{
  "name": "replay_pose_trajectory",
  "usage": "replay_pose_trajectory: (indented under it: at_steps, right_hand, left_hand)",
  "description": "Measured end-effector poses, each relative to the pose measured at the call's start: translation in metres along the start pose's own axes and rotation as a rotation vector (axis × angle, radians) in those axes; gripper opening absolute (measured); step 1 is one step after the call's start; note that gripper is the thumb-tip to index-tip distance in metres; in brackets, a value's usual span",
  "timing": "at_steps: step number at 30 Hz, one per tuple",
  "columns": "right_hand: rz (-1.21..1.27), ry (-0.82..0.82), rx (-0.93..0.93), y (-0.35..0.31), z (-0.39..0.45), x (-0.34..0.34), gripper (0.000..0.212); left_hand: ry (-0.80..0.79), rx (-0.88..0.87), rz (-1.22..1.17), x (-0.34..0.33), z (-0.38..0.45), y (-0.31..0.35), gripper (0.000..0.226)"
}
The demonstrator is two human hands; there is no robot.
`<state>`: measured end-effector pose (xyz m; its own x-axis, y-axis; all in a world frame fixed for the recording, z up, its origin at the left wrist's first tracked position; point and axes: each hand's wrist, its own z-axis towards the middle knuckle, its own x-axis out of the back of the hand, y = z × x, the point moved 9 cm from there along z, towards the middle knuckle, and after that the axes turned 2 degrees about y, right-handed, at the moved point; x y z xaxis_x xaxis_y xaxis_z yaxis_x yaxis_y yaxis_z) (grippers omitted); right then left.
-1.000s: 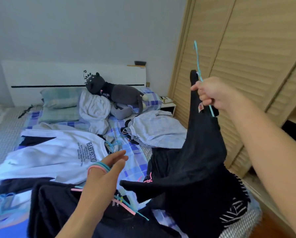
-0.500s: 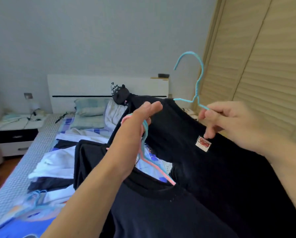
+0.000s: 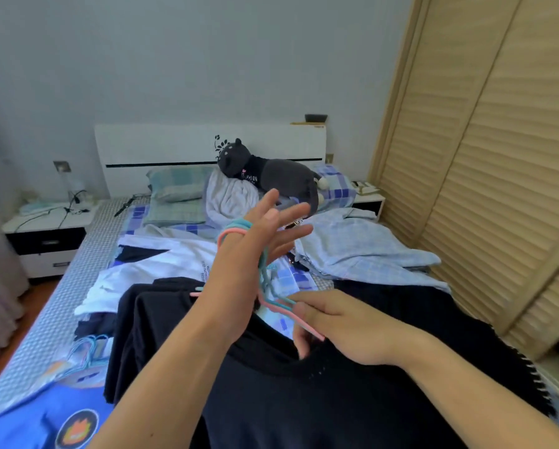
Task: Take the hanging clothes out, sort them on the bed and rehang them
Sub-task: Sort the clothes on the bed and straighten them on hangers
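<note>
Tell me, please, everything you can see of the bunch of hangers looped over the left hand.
The hangers are thin, wire-like and look plastic-coated, in pink and light blue. Their hooks loop over the left hand near the thumb, whose fingers are spread straight. Below the palm their necks bunch together, and the shoulder bars slope down to the right. The right hand pinches those bars by the collar of a black T-shirt hanging from them. How many there are I cannot tell.

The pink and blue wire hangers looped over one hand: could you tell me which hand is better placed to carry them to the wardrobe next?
Probably the left hand: the pink and blue wire hangers hang from it with black shirts, while the right hand only touches their wire arms.
</note>
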<state>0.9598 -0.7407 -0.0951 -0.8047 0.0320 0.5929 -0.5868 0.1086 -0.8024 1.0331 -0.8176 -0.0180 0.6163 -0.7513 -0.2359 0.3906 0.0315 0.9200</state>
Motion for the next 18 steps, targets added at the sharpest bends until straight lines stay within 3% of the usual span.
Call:
replay_pose_trajectory:
  at_steps: [2, 5, 8, 10, 12, 14, 16, 18]
  right_hand:
    - [0.110, -0.034, -0.019, 0.013, -0.001, -0.016, 0.046]
    - [0.224, -0.095, -0.020, 0.043, -0.009, -0.052, 0.027]
    - [0.139, -0.139, -0.135, 0.099, -0.018, -0.094, 0.014]
    - [0.121, -0.175, -0.273, 0.150, -0.025, -0.125, 0.024]
    - [0.119, -0.225, -0.398, 0.201, -0.038, -0.150, 0.031]
    - [0.201, -0.278, -0.480, 0.245, -0.050, -0.167, 0.026]
    - [0.274, -0.213, -0.604, 0.300, -0.063, -0.163, 0.023]
    - [0.275, -0.024, -0.804, 0.370, -0.081, -0.138, 0.018]
  left_hand:
    - [0.047, -0.010, 0.004, 0.007, -0.004, -0.007, 0.039]
    - [0.112, 0.057, 0.052, 0.019, -0.016, -0.047, 0.034]
    - [0.059, 0.236, 0.250, 0.025, -0.038, -0.122, 0.031]
    - [0.019, 0.375, 0.378, 0.028, -0.061, -0.181, 0.040]
    - [0.029, 0.497, 0.406, 0.031, -0.087, -0.231, 0.031]
    - [0.074, 0.600, 0.432, 0.038, -0.109, -0.274, 0.033]
    - [0.166, 0.696, 0.432, 0.048, -0.125, -0.306, 0.037]
    - [0.273, 0.753, 0.394, 0.057, -0.128, -0.327, 0.040]
